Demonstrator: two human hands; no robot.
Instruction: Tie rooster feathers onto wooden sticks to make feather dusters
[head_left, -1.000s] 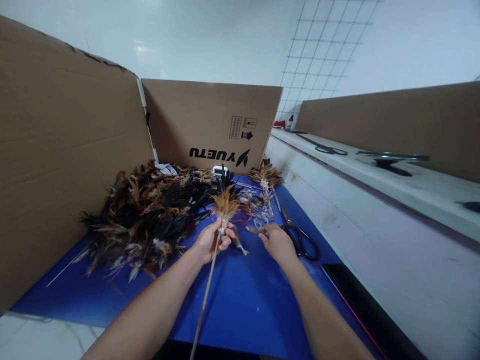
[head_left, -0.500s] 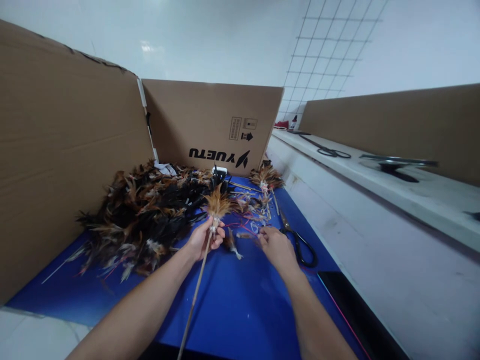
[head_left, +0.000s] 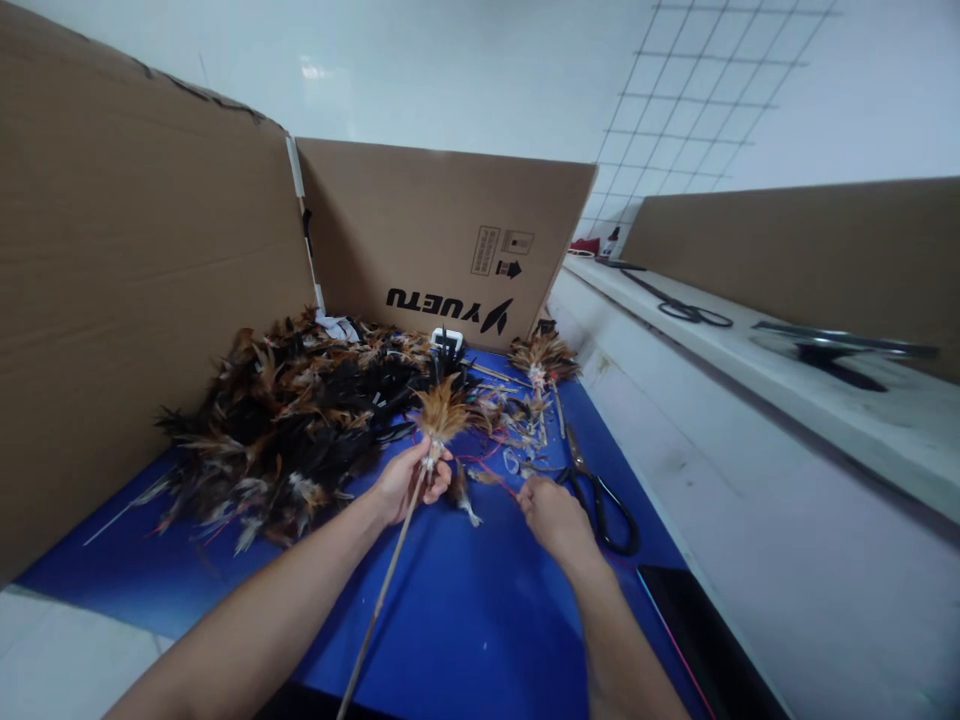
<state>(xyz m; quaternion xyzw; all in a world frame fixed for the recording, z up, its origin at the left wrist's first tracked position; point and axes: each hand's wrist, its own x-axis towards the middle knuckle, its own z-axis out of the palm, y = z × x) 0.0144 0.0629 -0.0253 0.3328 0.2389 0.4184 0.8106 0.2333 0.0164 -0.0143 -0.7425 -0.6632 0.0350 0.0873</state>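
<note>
My left hand [head_left: 409, 482] is closed round a thin wooden stick [head_left: 379, 600] just below its tuft of brown feathers [head_left: 442, 412]; the stick runs down toward me. My right hand [head_left: 551, 515] rests on the blue mat [head_left: 480, 610] with fingers curled, pinching a thin red thread [head_left: 491, 470] that leads toward the tuft. Black-handled scissors [head_left: 600, 492] lie just right of that hand. A big heap of black and brown feathers [head_left: 292, 420] lies to the left of my left hand.
Cardboard walls [head_left: 135, 260] stand at the left and back. Finished feather tufts on sticks [head_left: 541, 358] lie at the back right. A black tablet-like slab [head_left: 705, 640] sits at the mat's right edge. A white ledge [head_left: 750, 340] holds other scissors.
My right hand has drawn back toward me and closed on the red thread. The left hand holds the stick much as before; the camera has shifted a little.
</note>
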